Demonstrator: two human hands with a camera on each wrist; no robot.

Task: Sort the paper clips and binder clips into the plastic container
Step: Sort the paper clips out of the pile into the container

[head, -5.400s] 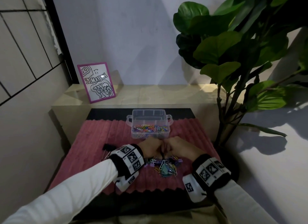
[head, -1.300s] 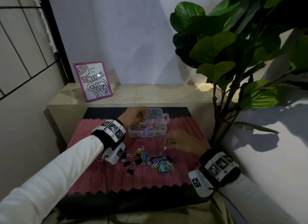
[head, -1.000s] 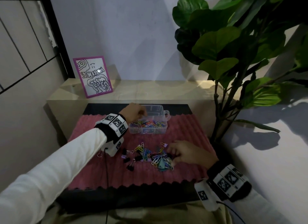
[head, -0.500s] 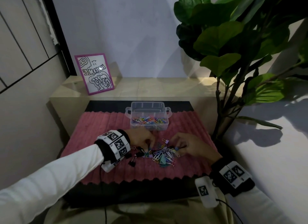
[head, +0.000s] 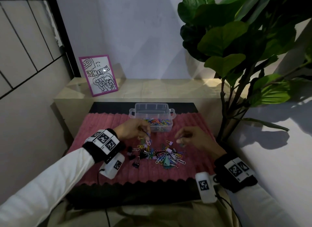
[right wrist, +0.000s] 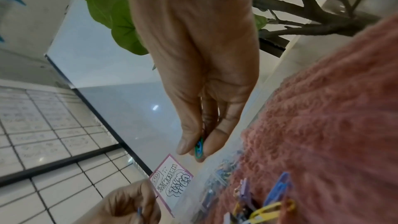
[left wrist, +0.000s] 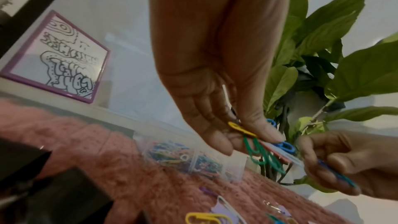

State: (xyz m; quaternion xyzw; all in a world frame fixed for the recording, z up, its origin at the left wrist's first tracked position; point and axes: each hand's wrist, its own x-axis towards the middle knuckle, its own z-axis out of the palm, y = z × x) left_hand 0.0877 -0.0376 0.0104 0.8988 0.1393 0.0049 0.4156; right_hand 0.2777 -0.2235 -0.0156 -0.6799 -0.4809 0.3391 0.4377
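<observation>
A clear plastic container (head: 135, 112) stands at the back of the pink mat (head: 104, 125), with colourful paper clips in its front compartments. A pile of paper clips (head: 164, 156) and small binder clips (head: 136, 162) lies mid-mat. My left hand (head: 147, 136) hovers above the pile's left side, just in front of the container. It pinches a bunch of paper clips (left wrist: 258, 144), yellow, green, blue and pink. My right hand (head: 179, 141) hovers above the pile's right side and pinches blue-green paper clips (right wrist: 199, 148) between thumb and fingers.
A purple-framed drawing (head: 99, 74) leans on the beige ledge (head: 160, 89) behind the mat. A large leafy plant (head: 236, 57) rises at the right, its stem close to the mat's edge. Walls close in on both sides.
Both hands were down in the pile half a second ago. They have lifted off it with clips pinched in their fingers, the left one towards the container.
</observation>
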